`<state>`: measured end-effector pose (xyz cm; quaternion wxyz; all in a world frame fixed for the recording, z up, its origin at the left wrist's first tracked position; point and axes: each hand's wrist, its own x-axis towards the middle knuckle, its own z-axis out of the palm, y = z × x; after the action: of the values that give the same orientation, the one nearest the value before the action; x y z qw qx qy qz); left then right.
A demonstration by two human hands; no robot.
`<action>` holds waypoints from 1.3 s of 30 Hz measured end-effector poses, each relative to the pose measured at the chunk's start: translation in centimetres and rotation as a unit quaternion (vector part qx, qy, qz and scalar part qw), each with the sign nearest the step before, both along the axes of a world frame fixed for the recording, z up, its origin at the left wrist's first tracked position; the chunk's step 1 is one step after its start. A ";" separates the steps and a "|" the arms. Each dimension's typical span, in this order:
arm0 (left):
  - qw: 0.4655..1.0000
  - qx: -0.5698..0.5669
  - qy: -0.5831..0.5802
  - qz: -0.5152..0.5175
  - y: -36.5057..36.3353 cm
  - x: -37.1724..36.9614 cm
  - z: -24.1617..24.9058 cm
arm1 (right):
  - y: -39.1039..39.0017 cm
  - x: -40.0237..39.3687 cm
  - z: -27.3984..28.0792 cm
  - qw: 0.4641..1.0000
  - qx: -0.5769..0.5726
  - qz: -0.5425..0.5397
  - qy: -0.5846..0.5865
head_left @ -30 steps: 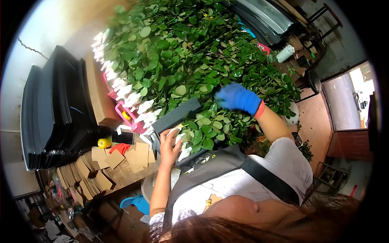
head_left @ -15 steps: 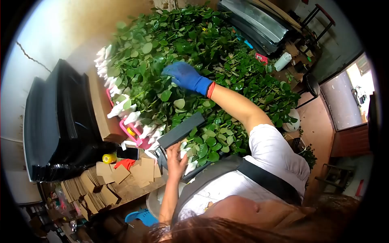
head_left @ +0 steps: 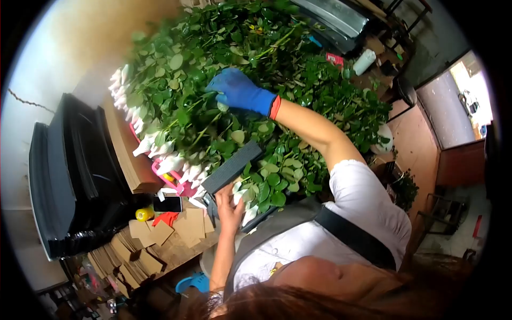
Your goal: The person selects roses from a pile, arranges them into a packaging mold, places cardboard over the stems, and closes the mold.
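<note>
My right hand (head_left: 240, 92), in a blue knitted glove with a red cuff, is closed among leafy green stems above the heap of cut roses (head_left: 298, 80). Its fingertips are partly hidden by leaves. Bare, my left hand (head_left: 229, 210) rests at the near edge of the heap, fingers stretched up and apart beside white rosebuds (head_left: 237, 193). Just above those fingers lies a dark grey ridged bar (head_left: 232, 167), slanting across the leaves. More white rosebuds (head_left: 169, 161) line the left side of the heap, over a pink plastic frame (head_left: 160, 169).
Stacked black sheets (head_left: 80, 176) stand on the left beside a brown cardboard panel (head_left: 130, 149). A phone (head_left: 168, 204), yellow tape roll (head_left: 144, 214), red scrap (head_left: 166, 218) and cardboard pieces (head_left: 192, 229) lie on the bench. A white bottle (head_left: 364, 62) stands at the far right.
The view has shifted slightly. My gloved hand has closed more and drawn its fingers in among the stems. My left hand stays by the ridged bar.
</note>
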<state>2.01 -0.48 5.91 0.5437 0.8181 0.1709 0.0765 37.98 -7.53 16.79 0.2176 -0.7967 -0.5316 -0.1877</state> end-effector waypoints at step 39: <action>0.988 0.108 -0.107 0.030 0.4 0.2 -2.2 | -20.0 -11.6 -2.4 0.987 -0.151 -0.002 0.049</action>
<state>2.22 -0.08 3.68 0.4644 0.8540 0.1268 0.1975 26.40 -27.49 14.42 0.1203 -0.8296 -0.5412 -0.0667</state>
